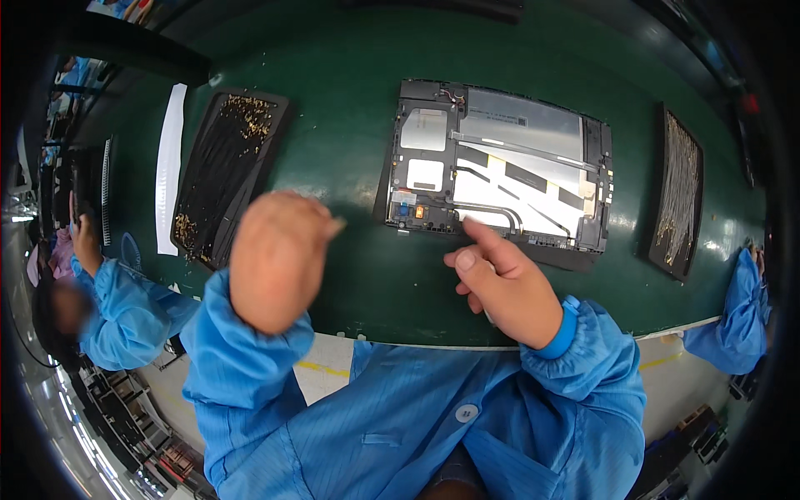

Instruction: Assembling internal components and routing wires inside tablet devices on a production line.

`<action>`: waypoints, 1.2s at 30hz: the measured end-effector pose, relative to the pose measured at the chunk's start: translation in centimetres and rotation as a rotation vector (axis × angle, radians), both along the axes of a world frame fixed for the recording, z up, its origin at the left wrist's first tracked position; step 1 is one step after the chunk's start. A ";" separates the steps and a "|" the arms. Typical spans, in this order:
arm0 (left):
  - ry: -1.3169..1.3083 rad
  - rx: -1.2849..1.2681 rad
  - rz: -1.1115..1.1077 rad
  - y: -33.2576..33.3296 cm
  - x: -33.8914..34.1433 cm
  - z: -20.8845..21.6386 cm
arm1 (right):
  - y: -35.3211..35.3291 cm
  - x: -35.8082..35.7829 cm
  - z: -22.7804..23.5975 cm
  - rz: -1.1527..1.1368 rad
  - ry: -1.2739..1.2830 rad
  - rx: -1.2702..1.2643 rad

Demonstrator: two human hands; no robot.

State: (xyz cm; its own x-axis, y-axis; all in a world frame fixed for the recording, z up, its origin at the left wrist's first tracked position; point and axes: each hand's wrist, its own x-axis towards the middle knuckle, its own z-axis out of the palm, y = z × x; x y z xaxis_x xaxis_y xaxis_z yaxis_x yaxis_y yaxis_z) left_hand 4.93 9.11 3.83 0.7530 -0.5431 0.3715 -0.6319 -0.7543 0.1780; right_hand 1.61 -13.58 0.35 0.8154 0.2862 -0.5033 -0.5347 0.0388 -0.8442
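An opened flat electronic device [521,117] with a black frame, silver plates and black cables lies ahead of me on the green bench. My right hand [512,287] is at its near edge, index fingertip over or touching the frame's lower part. Its other fingers curl in, and a thin pale thing shows partly in the palm, too hidden to name. My left hand [279,258] hovers left of the device, close to a black tray [279,125] of thin black cables with gold-coloured ends. Motion blurs that hand, and its curled fingers are mostly out of sight.
On the right, another black tray [698,179] holds grey cables with gold-coloured ends. A white strip [169,171] lies beyond the left tray. Co-workers in blue sit at left [125,321] and right [737,312]. The green bench's near edge [417,346] runs before my body.
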 end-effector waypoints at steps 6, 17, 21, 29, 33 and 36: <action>0.129 -0.112 -0.064 -1.9 -3.3 -0.1 | -1.4 1.3 3.0 0.414 -0.315 -0.257; 0.152 -0.250 -0.130 -5.8 -3.9 -2.8 | -3.2 -0.2 1.5 0.281 0.245 0.058; 0.152 -0.312 -0.151 -7.2 -4.0 -3.5 | -3.5 0.2 1.5 0.306 0.474 0.158; 0.063 -0.174 0.091 -7.6 -3.1 -5.1 | -3.3 1.2 1.3 -0.190 0.284 0.323; 0.012 -0.149 0.150 -8.2 -2.1 -5.2 | -2.3 2.8 2.0 -0.531 -0.049 0.286; 0.039 -0.121 0.101 -8.6 -1.7 -4.9 | -1.8 2.9 1.6 -0.574 -0.325 0.109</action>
State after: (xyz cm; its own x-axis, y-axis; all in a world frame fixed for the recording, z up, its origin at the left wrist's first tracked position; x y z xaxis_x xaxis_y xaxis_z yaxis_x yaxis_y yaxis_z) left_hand 3.19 0.51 -1.08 0.8165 -0.4170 0.3993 -0.5450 -0.7850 0.2946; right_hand 4.52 -15.38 1.98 0.9589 -0.2026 -0.1988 -0.1227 0.3356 -0.9340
